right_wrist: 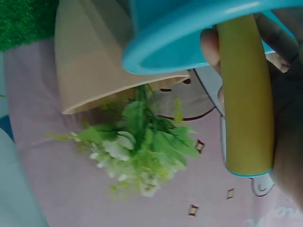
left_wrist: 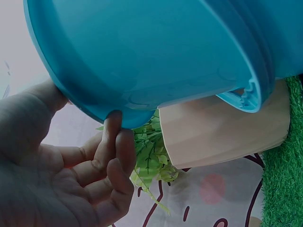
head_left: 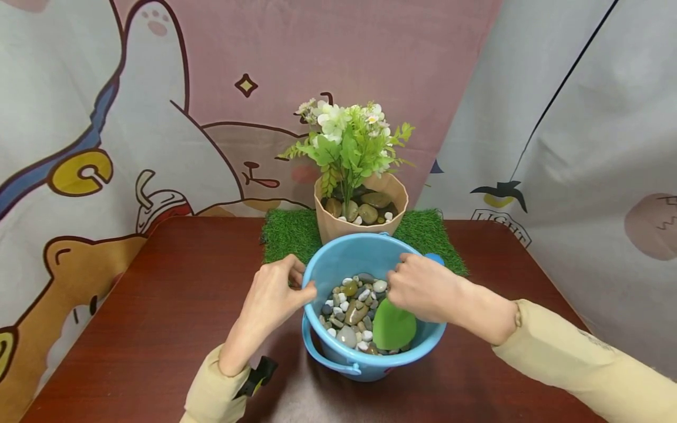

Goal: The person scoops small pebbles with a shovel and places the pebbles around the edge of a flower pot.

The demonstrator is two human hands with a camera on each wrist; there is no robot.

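Note:
A light blue bucket (head_left: 338, 258) stands on the table with mixed pebbles (head_left: 357, 311) in it. My left hand (head_left: 275, 291) pinches the bucket's left rim between thumb and fingertips, as the left wrist view also shows. Over the bucket's right side, my right hand (head_left: 423, 288) grips a toy shovel. The shovel's green blade (head_left: 394, 326) points down against the pebbles. In the right wrist view its yellow handle (right_wrist: 246, 99) lies in the curled fingers. Part of the bucket's bottom is hidden by the blade and right hand.
Behind the bucket, a beige flowerpot (head_left: 330, 220) with stones and artificial flowers (head_left: 351, 141) stands on a green turf mat (head_left: 285, 235). The bucket's handle (head_left: 328, 361) hangs at its front left. Dark red table (head_left: 174, 305) extends on both sides, with a printed curtain behind.

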